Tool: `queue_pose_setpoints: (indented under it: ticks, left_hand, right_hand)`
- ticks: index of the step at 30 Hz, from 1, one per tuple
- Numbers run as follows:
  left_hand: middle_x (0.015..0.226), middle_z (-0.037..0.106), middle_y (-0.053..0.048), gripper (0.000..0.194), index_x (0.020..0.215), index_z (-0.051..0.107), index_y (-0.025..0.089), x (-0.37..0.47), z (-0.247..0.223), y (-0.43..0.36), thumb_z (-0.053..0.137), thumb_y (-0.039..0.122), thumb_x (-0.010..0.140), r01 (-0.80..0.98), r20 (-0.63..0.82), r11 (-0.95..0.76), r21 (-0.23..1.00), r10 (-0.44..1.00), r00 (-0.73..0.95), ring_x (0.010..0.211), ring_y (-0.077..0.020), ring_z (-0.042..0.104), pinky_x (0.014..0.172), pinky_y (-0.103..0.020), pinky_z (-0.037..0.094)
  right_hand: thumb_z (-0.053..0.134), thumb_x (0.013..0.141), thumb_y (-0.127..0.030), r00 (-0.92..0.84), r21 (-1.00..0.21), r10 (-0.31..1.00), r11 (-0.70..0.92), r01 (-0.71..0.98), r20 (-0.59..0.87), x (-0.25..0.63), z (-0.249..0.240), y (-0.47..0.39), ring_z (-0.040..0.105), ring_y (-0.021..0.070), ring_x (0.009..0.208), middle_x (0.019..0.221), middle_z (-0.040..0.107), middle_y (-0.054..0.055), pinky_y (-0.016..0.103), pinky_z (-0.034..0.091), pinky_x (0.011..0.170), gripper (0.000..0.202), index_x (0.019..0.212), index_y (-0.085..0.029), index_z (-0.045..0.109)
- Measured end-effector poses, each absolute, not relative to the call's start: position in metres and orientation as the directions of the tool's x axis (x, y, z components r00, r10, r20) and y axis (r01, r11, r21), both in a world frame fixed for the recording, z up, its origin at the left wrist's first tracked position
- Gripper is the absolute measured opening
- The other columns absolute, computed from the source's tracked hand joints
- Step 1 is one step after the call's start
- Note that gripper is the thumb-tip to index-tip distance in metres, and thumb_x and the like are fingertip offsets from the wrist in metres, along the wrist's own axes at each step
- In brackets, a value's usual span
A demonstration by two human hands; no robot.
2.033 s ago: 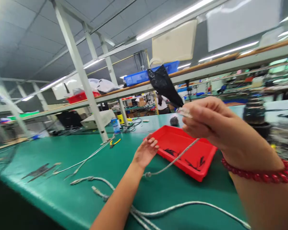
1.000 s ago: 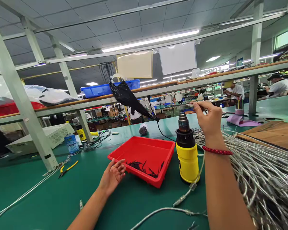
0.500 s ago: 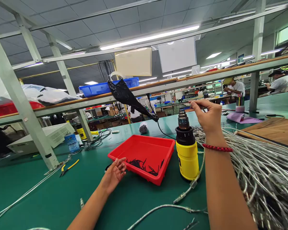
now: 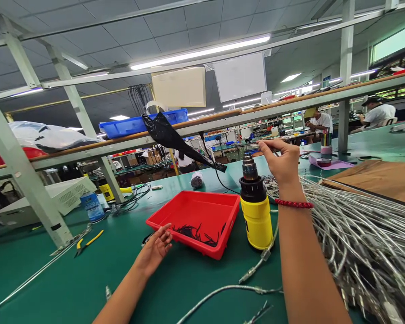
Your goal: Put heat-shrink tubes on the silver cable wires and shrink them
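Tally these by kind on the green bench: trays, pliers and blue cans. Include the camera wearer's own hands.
Hands: 2 (left hand, right hand)
Red tray: 1
Pliers: 1
Blue can: 1
Total: 5

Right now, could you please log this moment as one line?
right hand: pinches thin piece above heat gun | left hand: open, by tray | tray: black strips inside | cables: heaped at right
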State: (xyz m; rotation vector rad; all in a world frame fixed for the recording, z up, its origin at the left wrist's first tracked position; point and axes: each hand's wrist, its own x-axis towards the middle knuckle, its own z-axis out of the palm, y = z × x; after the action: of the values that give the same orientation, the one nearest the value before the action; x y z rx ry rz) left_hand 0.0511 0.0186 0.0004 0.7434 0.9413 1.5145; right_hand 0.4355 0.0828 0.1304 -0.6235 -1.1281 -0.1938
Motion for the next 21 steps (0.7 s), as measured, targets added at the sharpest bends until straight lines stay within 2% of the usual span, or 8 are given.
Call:
queue_pose_setpoints:
  ticks: [6, 11, 21]
  left_hand:
    - [0.073, 0.063, -0.003, 0.024, 0.105, 0.060, 0.010, 0.0507, 0.0007, 0.0186, 0.041, 0.008, 0.091, -0.475, -0.049, -0.033, 0.879, 0.986, -0.160, 0.061, -0.0123, 0.065, 0.049, -0.021, 0.056]
    - [0.073, 0.063, -0.003, 0.027, 0.111, 0.059, 0.010, 0.0500, 0.0007, 0.0191, 0.043, 0.010, 0.089, -0.491, -0.059, -0.022, 0.871, 0.987, -0.149, 0.060, -0.0125, 0.063, 0.048, -0.022, 0.056]
    - [0.073, 0.061, -0.002, 0.024, 0.104, 0.062, 0.011, 0.0504, 0.0006, 0.0183, 0.042, 0.008, 0.091, -0.445, -0.027, -0.039, 0.895, 0.990, -0.139, 0.061, -0.0110, 0.063, 0.050, -0.021, 0.055]
  right_hand:
    - [0.064, 0.077, -0.026, 0.428, -0.372, 0.176, 0.822, 0.432, 0.886, 0.4360, 0.1287, 0.0854, 0.058, 0.0155, 0.061, 0.068, 0.069, 0.005, 0.029, 0.045, 0.059, 0.015, 0.078, -0.015, 0.074]
    - [0.064, 0.077, -0.031, 0.443, -0.430, 0.249, 0.821, 0.376, 0.861, 0.4365, 0.1261, 0.0907, 0.062, 0.0173, 0.064, 0.070, 0.069, 0.005, 0.030, 0.048, 0.059, 0.018, 0.080, -0.016, 0.073]
    - [0.065, 0.075, -0.027, 0.419, -0.422, 0.258, 0.828, 0.368, 0.871, 0.4397, 0.1298, 0.0807, 0.060, 0.0165, 0.060, 0.068, 0.069, 0.006, 0.030, 0.046, 0.057, 0.015, 0.077, -0.014, 0.074]
